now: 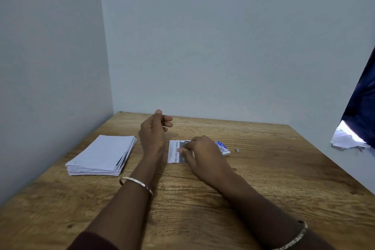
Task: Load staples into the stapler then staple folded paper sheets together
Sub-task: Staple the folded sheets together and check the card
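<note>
A stack of folded white paper sheets (103, 155) lies on the left of the wooden table (263, 184). My left hand (153, 133) hovers above the table's middle, fingers loosely apart and holding nothing. My right hand (203, 156) lies curled over a printed white folded sheet (174, 151) and a grey thing (184, 144) on it, fingertips touching it. The hand hides most of that grey thing, so I cannot tell whether it is the stapler. A small blue and white staple box (223, 148) sits just right of that hand, with a tiny metal piece (237, 150) beside it.
Grey walls close the table in at the back and on the left. A dark blue cloth (363, 107) hangs at the far right, with crumpled white paper (345, 140) below it. Bracelets circle both wrists.
</note>
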### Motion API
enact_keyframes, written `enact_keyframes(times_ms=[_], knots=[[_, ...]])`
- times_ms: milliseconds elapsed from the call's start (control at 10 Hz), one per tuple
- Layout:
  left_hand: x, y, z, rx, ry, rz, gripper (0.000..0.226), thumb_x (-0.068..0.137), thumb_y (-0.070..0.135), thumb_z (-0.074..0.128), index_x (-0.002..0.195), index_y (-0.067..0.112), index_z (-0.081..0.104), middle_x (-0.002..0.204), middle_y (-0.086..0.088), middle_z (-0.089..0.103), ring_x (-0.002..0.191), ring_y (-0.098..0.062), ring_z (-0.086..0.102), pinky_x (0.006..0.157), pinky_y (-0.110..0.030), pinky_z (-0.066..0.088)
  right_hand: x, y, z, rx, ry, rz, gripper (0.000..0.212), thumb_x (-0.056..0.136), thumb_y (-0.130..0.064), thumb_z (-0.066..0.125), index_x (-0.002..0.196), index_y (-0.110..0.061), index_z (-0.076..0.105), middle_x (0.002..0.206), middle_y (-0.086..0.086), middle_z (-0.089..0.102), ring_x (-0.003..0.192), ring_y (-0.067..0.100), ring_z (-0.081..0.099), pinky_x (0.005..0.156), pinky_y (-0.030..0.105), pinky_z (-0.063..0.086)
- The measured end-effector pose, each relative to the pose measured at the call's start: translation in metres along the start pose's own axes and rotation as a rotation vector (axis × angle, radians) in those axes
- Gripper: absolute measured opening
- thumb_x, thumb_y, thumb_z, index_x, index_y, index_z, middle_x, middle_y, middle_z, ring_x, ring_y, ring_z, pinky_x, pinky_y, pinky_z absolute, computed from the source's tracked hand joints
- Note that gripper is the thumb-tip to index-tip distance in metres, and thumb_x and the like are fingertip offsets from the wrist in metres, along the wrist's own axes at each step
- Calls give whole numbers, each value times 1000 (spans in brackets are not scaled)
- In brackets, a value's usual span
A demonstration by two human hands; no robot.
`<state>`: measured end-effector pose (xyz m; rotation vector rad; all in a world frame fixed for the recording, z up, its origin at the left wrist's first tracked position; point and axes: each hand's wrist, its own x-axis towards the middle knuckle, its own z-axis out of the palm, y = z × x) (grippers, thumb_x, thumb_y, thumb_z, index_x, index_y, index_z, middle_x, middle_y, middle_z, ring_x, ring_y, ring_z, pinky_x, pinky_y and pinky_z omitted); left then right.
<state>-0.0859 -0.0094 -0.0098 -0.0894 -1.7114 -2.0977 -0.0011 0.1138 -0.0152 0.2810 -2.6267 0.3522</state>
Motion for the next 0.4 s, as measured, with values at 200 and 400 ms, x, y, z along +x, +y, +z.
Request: enact_keyframes(times_ms=[200, 400], knots=[[-38, 9, -4, 287, -147, 204, 38, 100, 34, 49, 72, 24, 72, 70, 8, 73, 71, -5, 67, 67, -30, 51, -37, 27, -34, -37, 210, 198, 26, 100, -25, 52, 102, -17, 77, 95, 1, 75, 92, 23, 60, 80, 39, 47], [-88, 58, -5, 422, -262, 494, 32, 100, 27, 52, 81, 19, 75, 78, 9, 74, 77, -11, 66, 67, -30, 49, -83, 25, -87, 4, 434, 326, 17, 95, -15, 62, 97, -12, 78, 91, 5, 78, 90, 30, 65, 80, 42, 51]])
